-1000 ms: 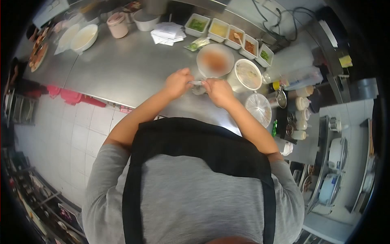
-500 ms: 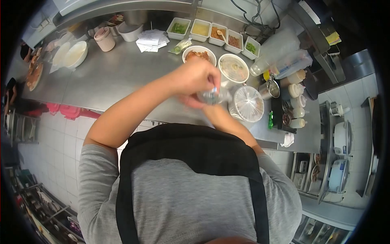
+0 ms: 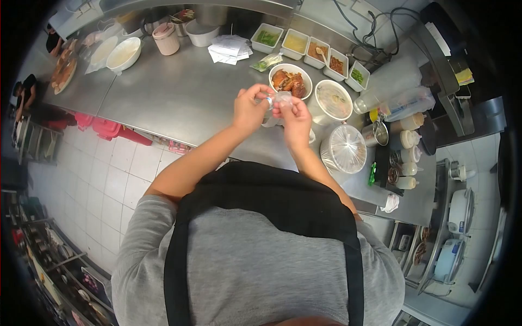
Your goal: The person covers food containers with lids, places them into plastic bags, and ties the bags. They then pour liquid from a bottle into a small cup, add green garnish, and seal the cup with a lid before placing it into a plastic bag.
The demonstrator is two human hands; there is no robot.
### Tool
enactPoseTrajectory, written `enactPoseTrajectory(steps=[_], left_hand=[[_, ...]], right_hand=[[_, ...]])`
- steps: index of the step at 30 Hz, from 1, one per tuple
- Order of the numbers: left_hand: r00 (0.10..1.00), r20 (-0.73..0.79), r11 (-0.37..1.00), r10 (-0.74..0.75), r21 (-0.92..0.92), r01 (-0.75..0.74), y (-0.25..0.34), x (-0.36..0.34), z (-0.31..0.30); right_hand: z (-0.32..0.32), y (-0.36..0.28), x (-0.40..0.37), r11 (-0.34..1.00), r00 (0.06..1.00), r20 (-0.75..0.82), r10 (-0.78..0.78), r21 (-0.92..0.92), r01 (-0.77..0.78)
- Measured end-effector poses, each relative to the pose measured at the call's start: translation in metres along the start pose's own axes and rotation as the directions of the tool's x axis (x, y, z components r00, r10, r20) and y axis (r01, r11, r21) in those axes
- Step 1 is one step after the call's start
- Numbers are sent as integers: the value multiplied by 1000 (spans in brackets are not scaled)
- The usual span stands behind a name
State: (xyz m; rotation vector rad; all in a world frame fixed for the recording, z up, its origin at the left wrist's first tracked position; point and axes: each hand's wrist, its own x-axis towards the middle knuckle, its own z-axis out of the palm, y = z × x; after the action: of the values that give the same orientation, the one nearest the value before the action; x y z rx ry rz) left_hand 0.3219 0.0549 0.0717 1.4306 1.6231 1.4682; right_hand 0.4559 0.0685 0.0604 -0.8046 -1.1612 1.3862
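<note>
Both of my hands are raised over the counter, close together, just in front of a white bowl of browned meat point(image 3: 290, 81). My left hand point(image 3: 251, 110) pinches one side of a small piece of clear plastic point(image 3: 282, 98), and my right hand point(image 3: 294, 117) pinches its other side. What the plastic is cannot be made out. To the right of my hands stands a lidded tub point(image 3: 333, 101), with a bowl covered in clear film point(image 3: 345, 148) nearer to me. Part of a pale container shows beneath my hands, mostly hidden.
Several trays of chopped food point(image 3: 294, 44) line the back of the steel counter point(image 3: 163, 92). Papers point(image 3: 230, 49) and a pink-lidded container point(image 3: 166, 39) stand at the back left. Squeeze bottles point(image 3: 409, 138) are on the right. A person point(image 3: 25, 96) stands far left.
My hands have moved up, toward the meat bowl, and are now side by side instead of crossed, with the plastic between them. The whole view has shifted slightly.
</note>
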Motion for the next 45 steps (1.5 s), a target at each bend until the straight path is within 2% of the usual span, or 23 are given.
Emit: enactPoseTrajectory(steps=[1, 2, 5, 8, 11, 14, 17, 20, 23, 24, 28, 31, 34, 39, 42, 45], left_hand=[[997, -33, 995, -68, -79, 65, -13, -1, 9], [989, -60, 979, -139, -159, 128, -27, -2, 18], [936, -58, 892, -346, -330, 310, -4, -11, 17], [927, -10, 809, -374, -493, 321, -7, -15, 18], [967, -98, 932, -236, -305, 196, -33, -16, 24], [930, -26, 781, -367, -552, 293, -18, -23, 21], [871, 147, 642, -469, -621, 450, -17, -24, 15], [852, 184, 660, -490, -560, 501, -21, -24, 8], [871, 200, 656, -449, -588, 474, -11, -35, 10], [889, 149, 674, -433, -601, 429, -6, -35, 14], [868, 182, 645, -462, -603, 470, 15, -39, 16], [834, 219, 622, -507, -577, 530, 23, -42, 18], [817, 217, 608, -534, -574, 549, 21, -44, 19], [817, 255, 575, -517, -604, 552, 12, -46, 25], [772, 410, 545, -486, -548, 635, 21, -46, 20], [788, 452, 662, -417, -444, 604, 10, -42, 17]], right_hand=[[6, 2, -5, 970, 988, 2, -155, -190, 152], [10, 3, -9, 882, 953, 35, -302, -370, 293], [17, -4, -17, 755, 946, 101, -308, -579, 307], [19, -8, -16, 791, 964, 111, -239, -553, 260], [11, -9, -11, 905, 999, 52, -6, -424, 27], [9, -8, -11, 849, 995, 67, -69, -521, 93], [13, -16, -14, 807, 993, 94, -64, -580, 108], [11, -6, -18, 698, 975, 163, -151, -681, 222], [13, 3, -23, 762, 977, 75, -198, -615, 202], [17, 0, -27, 788, 973, 50, -227, -578, 214], [15, -2, -30, 862, 970, -10, -242, -461, 211], [9, -1, -32, 848, 972, 24, -235, -484, 217], [7, 0, -36, 798, 923, -3, -386, -503, 332], [2, 1, -39, 764, 904, -2, -427, -535, 360], [-4, -4, -41, 753, 916, 1, -401, -569, 330], [-9, -7, -36, 767, 919, -21, -394, -559, 315]])
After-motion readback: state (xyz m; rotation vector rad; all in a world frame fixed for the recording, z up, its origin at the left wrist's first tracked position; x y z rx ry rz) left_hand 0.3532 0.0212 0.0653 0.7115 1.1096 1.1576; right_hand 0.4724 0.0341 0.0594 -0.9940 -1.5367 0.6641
